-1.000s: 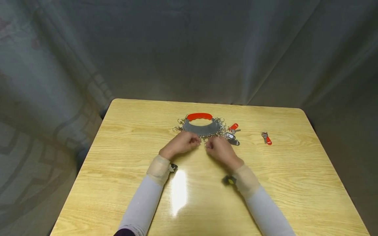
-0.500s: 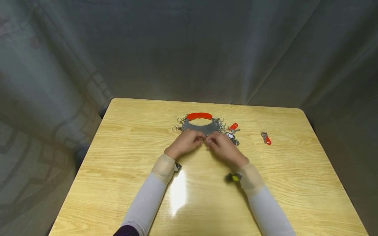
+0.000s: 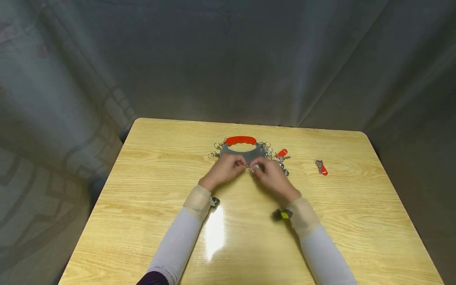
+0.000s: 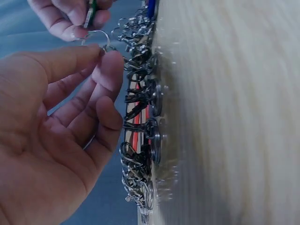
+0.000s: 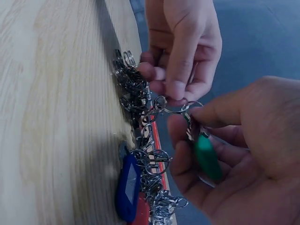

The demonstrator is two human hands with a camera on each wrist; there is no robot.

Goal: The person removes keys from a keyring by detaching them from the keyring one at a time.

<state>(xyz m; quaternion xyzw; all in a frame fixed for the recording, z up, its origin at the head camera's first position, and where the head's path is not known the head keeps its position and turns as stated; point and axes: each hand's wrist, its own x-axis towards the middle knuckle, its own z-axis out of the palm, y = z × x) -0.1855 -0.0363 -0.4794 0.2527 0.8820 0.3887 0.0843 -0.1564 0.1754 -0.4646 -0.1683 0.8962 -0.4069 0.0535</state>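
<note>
A grey curved plate [image 3: 242, 155] with a red grip handle [image 3: 240, 140] lies on the table, many metal rings around its edge. At its near edge, my left hand [image 3: 228, 168] pinches a split ring [image 4: 102, 33] between thumb and finger. Facing it, my right hand [image 3: 272, 178] holds a green key tag [image 5: 206, 157] with a metal key [image 5: 190, 125] in its curled fingers. The tag's small ring [image 5: 192, 106] meets the ring at the left fingertips; whether they are linked I cannot tell. Both hands cover part of the plate.
Beside the plate's right end lie a red key tag [image 3: 282, 152] with a key and a blue tag [image 5: 127, 190]. Farther right is another red tag [image 3: 323, 170] with keys [image 3: 319, 163]. Grey curtains [image 3: 228, 63] hang behind the wooden table [image 3: 164, 142].
Both hands have moved slightly away from the body, and their fingertips have come together at the plate's near edge. The tags beside the right hand are now more covered by it.
</note>
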